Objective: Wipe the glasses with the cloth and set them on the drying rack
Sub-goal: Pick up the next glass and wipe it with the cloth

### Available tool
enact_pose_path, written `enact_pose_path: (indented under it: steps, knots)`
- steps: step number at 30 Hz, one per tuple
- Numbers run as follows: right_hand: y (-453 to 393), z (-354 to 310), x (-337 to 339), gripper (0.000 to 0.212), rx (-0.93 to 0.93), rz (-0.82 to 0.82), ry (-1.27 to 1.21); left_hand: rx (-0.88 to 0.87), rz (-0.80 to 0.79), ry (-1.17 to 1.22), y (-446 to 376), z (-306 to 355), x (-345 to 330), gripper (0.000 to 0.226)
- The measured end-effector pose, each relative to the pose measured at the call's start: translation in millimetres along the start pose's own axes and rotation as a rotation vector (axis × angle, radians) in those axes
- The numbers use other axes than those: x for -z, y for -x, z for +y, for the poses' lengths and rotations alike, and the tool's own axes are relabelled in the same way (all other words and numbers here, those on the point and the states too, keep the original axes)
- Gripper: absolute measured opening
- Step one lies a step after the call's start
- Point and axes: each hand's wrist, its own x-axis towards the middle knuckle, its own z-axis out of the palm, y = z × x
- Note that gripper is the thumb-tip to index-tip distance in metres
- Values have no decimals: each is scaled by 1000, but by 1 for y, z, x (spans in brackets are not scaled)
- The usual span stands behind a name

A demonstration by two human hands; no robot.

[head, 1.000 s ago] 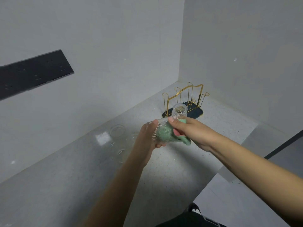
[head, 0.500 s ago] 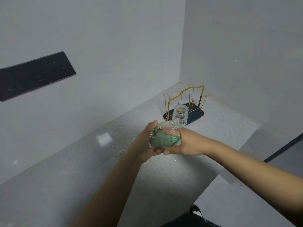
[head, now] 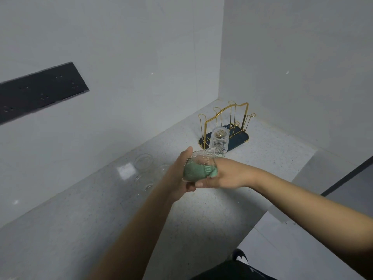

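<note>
The left hand (head: pixel 177 176) is curled round a ribbed glass (head: pixel 201 162), holding it on its side above the counter (head: pixel 201 229), while the right hand (head: pixel 224 174) grips the green cloth (head: pixel 193 172), which is stuffed into the glass and shows through its wall, a fold spilling out at the mouth by the right palm. How the right fingers lie inside the glass cannot be told. Just beyond the hands, toward the far right corner, stands the drying rack (head: pixel 226 116), gold wire posts on a dark tray, with one ribbed glass on the rack (head: pixel 219 138) upturned over a near post; its other posts are bare. To the left of the hands, near the wall, several clear unwiped glasses (head: pixel 143 161) stand on the counter, faint and hard to count. By this showing the task is early: one glass racked, one being wiped inside, and the cluster on the left waiting. A dark outlet strip (head: pixel 40 91) runs along the left wall.
</note>
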Motion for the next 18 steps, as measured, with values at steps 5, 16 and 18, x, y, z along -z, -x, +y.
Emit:
enact_pose_path:
  steps: [5, 16, 18]
  knots:
    - [1, 3, 7, 36, -139, 119, -490, -87, 43, 13, -6, -20, 3, 48]
    - [0, -1, 0, 18, -87, 91, -149, 87, 52, -2, -5, -8, 7, 57]
    - [3, -6, 8, 15, -106, 164, -346, -57, 94, 19, -4, -15, 4, 57]
